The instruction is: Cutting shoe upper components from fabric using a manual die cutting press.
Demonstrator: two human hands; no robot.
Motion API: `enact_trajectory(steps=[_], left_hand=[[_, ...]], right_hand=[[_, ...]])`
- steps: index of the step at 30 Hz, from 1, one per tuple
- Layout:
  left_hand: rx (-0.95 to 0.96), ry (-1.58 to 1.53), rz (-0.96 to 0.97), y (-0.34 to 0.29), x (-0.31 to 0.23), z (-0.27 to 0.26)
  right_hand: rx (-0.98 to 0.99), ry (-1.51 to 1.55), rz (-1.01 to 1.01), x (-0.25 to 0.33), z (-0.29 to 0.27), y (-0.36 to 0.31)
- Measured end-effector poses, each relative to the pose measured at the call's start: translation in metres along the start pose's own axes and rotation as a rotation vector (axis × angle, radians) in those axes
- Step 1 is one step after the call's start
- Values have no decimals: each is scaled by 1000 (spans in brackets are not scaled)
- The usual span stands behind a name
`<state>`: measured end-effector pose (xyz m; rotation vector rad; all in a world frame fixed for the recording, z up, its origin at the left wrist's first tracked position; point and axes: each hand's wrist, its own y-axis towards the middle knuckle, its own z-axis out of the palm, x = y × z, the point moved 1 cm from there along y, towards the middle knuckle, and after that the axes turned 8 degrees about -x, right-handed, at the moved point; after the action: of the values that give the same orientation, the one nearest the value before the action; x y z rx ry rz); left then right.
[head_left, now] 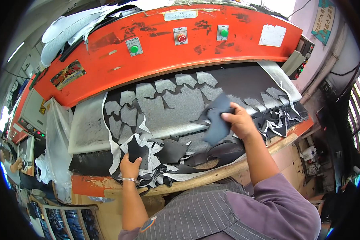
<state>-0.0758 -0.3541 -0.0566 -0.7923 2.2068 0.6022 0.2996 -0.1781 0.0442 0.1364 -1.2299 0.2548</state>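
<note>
My right hand (241, 120) is raised over the front of the cutting bed, closed on a curved dark cut piece (218, 127) that looks like leather or synthetic leather, blurred at its upper end. Lower and to the left, my left hand (131, 166) grips a black cut piece (137, 151) between thumb and fingers, with white-backed scraps around it. Between my hands more black pieces (172, 151) lie heaped along the front edge. Behind them a dark sheet (244, 80) covers part of the pale cutting board (88, 124), with shaped openings where the board shows through.
A red-orange press beam (156, 40) spans the back, carrying two green buttons (134, 49) and a red one (182, 38). Tangled offcuts (274, 120) pile at the right end. A rounded wooden rail (212, 176) borders the front. Clear plastic sheeting (59, 140) hangs at left.
</note>
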Motion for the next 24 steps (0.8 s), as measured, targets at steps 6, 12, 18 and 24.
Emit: enact_trajectory(steps=[6, 12, 18, 24], left_hand=[[-189, -419, -71, -28, -21, -20], [-560, -848, -172, -78, -47, -37], [-583, -1396, -490, -162, -32, -33], [-671, -1630, -438, -261, -41, 11]], right_hand=[[283, -17, 299, -28, 18, 13], [698, -1000, -183, -135, 85, 12], [658, -1222, -393, -145, 83, 9], [787, -1098, -482, -141, 97, 36]])
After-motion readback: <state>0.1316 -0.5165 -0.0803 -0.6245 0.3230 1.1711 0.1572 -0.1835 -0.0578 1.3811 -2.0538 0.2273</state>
